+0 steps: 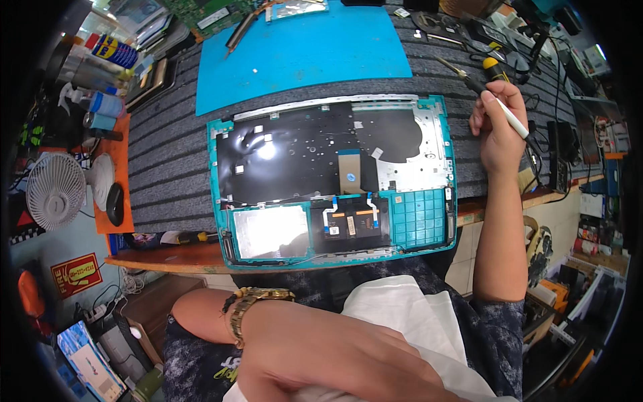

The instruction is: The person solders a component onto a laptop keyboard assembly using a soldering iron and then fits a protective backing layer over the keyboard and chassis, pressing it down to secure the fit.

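A laptop's teal top case [418,218] lies inner side up at the bench's near edge, with black film, a silver plate, a touchpad and ribbon cables on it. To its right, raised over the bench, my right hand [499,134] is closed around a soldering iron [514,119] with a white and black handle, its thin metal tip pointing up and left. My left hand [335,352], a gold watch at its wrist, reaches across low in front of me, over white cloth [408,305]. Its fingertips run out of sight at the lower edge.
Beyond the top case lies a blue mat [301,60] with tweezers [240,32] and a green circuit board [201,17]. A yellow-black screwdriver [494,67] is behind my right hand. Spray bottles [104,104], a white fan [57,191] and a black mouse [115,204] stand left.
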Demonstrator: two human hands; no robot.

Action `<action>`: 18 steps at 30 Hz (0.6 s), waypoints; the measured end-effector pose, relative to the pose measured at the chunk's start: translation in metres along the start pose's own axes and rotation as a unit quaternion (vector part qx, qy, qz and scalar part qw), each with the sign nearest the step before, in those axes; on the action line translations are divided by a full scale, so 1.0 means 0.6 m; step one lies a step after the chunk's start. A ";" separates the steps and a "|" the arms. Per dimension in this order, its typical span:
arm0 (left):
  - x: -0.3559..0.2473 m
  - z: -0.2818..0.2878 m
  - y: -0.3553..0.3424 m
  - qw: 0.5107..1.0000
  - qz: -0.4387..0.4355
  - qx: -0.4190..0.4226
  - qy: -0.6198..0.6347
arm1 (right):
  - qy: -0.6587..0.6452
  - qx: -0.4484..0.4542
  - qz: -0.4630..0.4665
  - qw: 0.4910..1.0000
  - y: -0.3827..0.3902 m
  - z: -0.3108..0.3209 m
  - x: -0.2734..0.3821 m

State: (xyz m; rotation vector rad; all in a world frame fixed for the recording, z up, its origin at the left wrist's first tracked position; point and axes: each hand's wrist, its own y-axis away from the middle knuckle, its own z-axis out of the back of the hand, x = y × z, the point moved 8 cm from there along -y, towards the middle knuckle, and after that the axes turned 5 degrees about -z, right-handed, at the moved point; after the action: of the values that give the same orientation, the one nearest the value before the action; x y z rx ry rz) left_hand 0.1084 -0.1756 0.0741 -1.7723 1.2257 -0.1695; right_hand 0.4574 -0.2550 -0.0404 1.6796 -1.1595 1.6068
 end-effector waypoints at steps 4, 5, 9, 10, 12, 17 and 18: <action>-0.023 0.014 -0.028 0.988 0.118 0.097 0.013 | 0.005 0.002 0.004 1.000 0.001 0.005 -0.005; -0.028 0.016 -0.037 0.987 0.115 0.107 0.015 | 0.009 -0.002 -0.001 1.000 0.001 0.004 -0.004; -0.025 0.058 -0.025 0.981 0.182 0.019 -0.067 | 0.003 0.014 -0.003 1.000 0.000 -0.009 0.001; -0.034 0.080 -0.019 0.966 0.217 0.014 -0.141 | 0.005 0.009 -0.006 1.000 0.003 -0.006 0.003; -0.075 0.114 -0.025 0.891 0.248 0.028 -0.379 | 0.016 0.018 -0.010 1.000 0.001 -0.018 -0.001; -0.120 0.216 -0.086 0.619 0.189 0.154 -0.746 | 0.031 0.014 -0.014 0.999 0.009 -0.013 0.002; -0.114 0.233 -0.091 0.616 0.189 0.159 -0.748 | 0.023 0.013 -0.009 1.000 0.009 -0.010 0.003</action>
State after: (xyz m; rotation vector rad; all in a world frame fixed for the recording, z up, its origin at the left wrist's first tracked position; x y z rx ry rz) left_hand 0.1907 -0.0329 0.0642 -0.7049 0.1769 1.0924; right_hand 0.4495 -0.2532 -0.0389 1.6558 -1.1029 1.6469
